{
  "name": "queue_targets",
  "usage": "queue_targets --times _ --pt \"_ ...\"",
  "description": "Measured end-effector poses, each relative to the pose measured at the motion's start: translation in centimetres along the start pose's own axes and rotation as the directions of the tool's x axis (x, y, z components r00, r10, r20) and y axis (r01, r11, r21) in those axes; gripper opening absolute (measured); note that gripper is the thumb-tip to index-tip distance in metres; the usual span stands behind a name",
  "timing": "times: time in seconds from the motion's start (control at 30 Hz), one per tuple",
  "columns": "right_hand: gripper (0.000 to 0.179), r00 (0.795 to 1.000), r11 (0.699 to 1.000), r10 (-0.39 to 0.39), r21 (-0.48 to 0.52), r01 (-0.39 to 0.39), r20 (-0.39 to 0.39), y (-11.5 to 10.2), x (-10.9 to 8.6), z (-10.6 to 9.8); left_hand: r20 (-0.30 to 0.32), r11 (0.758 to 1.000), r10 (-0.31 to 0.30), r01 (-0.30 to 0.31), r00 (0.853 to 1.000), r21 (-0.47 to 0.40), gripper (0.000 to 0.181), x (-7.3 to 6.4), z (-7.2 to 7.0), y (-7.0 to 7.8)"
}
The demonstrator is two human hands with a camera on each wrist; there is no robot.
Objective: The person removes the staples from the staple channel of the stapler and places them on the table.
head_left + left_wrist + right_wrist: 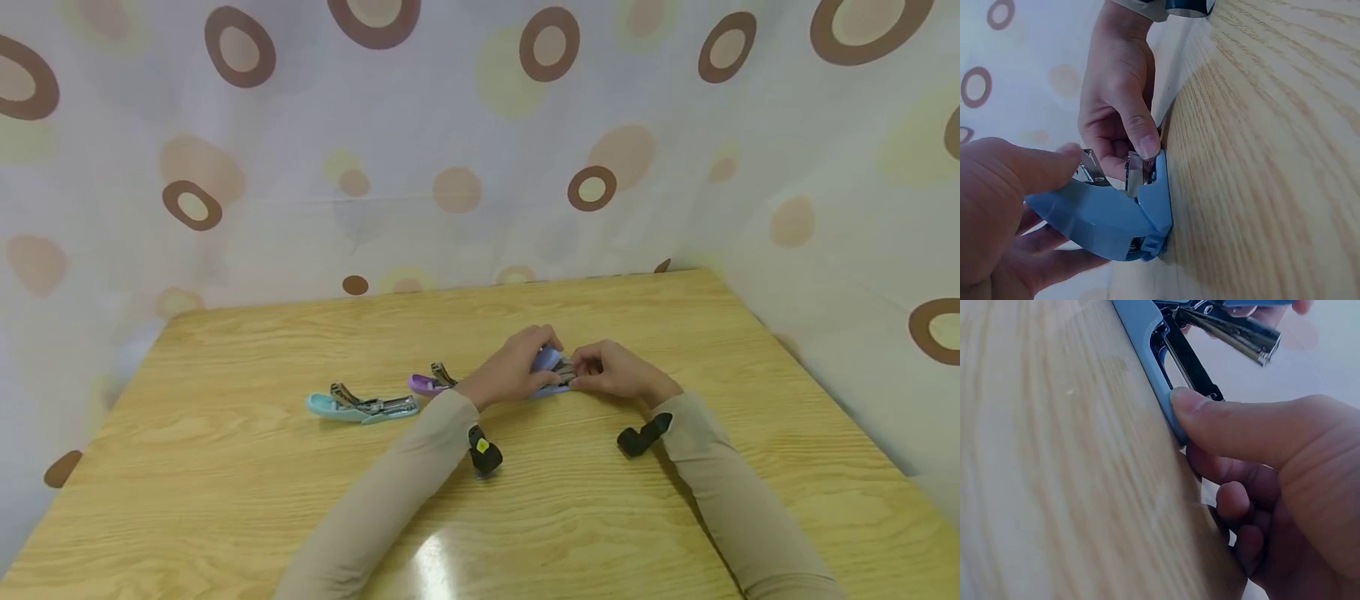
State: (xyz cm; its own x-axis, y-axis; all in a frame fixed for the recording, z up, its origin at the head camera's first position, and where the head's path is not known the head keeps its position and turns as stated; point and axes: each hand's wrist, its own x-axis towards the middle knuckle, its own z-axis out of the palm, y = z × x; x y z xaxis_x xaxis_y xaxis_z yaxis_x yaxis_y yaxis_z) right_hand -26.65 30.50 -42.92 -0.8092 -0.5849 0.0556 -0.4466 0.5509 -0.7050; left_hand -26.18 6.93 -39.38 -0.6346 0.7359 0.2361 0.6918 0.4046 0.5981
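A blue stapler stands on the wooden table with its top cover swung up and its metal parts bared. My left hand grips that raised cover, thumb on one side and fingers on the other. At the stapler's front end, my right hand pinches the base between thumb and fingers. In the right wrist view the metal magazine arm sticks up at an angle above the base. Left of my hands lie a purple stapler, partly hidden by my left hand, and a turquoise stapler, both opened up.
The wooden table reaches back to a hanging cloth printed with brown rings and spots. More of this cloth hangs along the right side. A black camera sits at my left wrist and another black camera at my right.
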Motion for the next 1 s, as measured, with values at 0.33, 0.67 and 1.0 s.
queue_targets --times 0.33,0.67,1.0 --pt "0.007 0.999 0.999 0.034 -0.012 -0.034 0.006 -0.3 0.1 0.0 -0.135 0.99 -0.078 0.093 0.988 0.108 0.018 -1.7 -1.3 1.0" --pt "0.008 1.0 1.0 0.018 -0.017 -0.018 0.002 -0.3 -0.1 0.4 -0.136 0.991 -0.12 0.126 0.983 0.036 0.019 -3.2 -1.7 0.7" --pt "0.01 0.998 0.998 0.058 -0.015 -0.058 0.003 -0.3 0.0 0.4 -0.161 0.976 -0.218 0.217 0.962 -0.028 0.023 -4.7 -2.1 0.1"
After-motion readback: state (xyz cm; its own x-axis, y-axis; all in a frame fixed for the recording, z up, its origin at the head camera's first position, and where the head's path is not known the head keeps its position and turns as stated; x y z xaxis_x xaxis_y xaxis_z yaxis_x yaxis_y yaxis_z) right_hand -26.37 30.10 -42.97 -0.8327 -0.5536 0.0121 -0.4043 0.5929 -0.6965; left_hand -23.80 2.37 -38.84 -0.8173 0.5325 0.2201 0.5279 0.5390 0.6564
